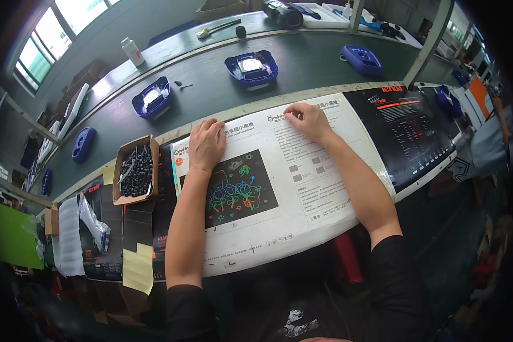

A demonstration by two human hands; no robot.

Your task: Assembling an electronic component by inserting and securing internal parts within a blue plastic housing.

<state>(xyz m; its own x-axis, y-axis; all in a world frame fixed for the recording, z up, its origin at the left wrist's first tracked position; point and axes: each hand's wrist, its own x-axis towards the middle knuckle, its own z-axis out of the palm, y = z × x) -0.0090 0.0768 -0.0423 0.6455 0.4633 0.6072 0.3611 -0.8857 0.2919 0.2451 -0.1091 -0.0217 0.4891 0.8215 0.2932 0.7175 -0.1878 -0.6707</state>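
Observation:
My left hand [206,145] rests at the upper left of a white printed sheet [256,239], its fingers curled in and close together; whatever may be under them is hidden. Over the sheet's upper right part is my right hand [309,121], thumb and forefinger pinched together. Anything between those fingertips is too small to make out. The sheet carries a dark panel picture [242,191] with coloured line drawings, partly covered by my left forearm. Beyond my hands, a blue plastic housing [251,68] with a shiny inner part lies on the green conveyor belt [202,74].
An open cardboard box [135,171] full of small black parts stands left of the sheet. More blue housings [153,98] lie along the belt. A clear plastic bag [94,225] and yellow paper [138,268] are at the left. A metal post [430,43] rises at the right.

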